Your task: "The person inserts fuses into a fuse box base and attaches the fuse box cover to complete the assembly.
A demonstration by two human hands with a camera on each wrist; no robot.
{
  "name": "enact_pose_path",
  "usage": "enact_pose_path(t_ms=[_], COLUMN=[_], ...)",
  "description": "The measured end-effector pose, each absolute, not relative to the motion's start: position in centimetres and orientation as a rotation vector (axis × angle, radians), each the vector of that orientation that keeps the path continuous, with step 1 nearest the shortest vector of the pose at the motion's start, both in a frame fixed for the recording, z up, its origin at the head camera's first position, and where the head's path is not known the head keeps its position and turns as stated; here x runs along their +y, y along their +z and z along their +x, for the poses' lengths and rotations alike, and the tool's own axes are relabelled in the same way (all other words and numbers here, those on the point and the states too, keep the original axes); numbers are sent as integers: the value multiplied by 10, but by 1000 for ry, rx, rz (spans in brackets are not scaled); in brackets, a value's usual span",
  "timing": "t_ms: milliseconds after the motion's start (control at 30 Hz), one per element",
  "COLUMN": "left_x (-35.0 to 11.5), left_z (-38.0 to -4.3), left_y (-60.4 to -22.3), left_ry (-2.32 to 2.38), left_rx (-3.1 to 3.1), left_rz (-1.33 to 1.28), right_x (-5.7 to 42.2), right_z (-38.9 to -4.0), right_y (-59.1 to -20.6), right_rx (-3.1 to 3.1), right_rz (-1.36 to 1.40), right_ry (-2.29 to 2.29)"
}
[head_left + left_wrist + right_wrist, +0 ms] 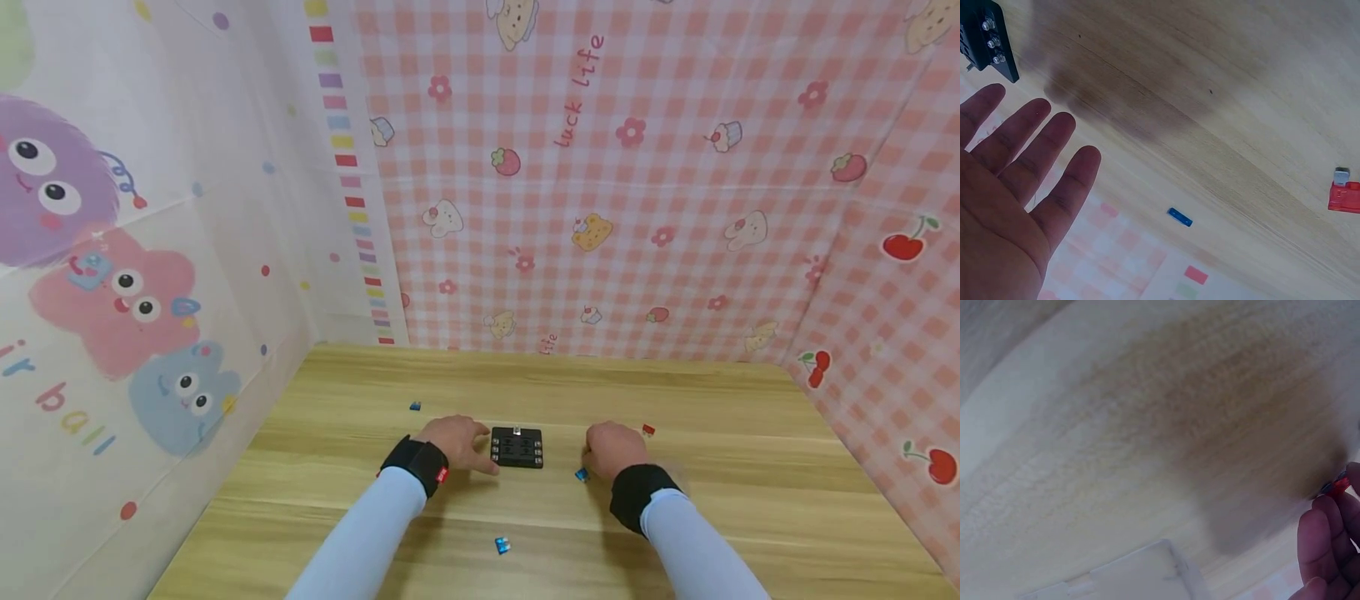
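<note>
A black fuse box (517,448) with metal screw terminals lies on the wooden table. Just left of it is my left hand (456,442), fingers spread, thumb near its front corner; the left wrist view shows the palm and straight fingers, holding nothing. To the right of the box my right hand (615,450) is low over the table. In the right wrist view its fingertips pinch a small red blade fuse (1338,485), mostly covered by the fingers. A blue blade fuse (582,474) lies just beside that hand; another red fuse (648,430) is beyond it.
A blue fuse (502,545) lies near the front, another blue fuse (415,406) behind my left hand. The left wrist view shows a further red fuse (1344,195). Patterned cloth walls (570,183) border the table. A pale straight-edged object (1141,572) appears in the right wrist view.
</note>
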State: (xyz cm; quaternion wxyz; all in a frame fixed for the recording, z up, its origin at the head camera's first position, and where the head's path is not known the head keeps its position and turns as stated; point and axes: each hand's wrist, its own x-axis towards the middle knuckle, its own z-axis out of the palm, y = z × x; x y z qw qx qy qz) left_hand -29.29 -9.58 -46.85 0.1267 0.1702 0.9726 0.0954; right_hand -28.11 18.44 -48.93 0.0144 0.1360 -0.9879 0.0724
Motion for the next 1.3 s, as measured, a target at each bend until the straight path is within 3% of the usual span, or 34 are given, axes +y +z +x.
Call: enact_pose_path(t_ms=[1300], left_x=[-68], left_z=[-294], left_y=[-493], left_ry=[136], left_rx=[2968], left_rz=[792], right_x=[171], right_z=[-285], right_y=[-466], right_rx=[-3175], right_rz=[260], right_ry=[538])
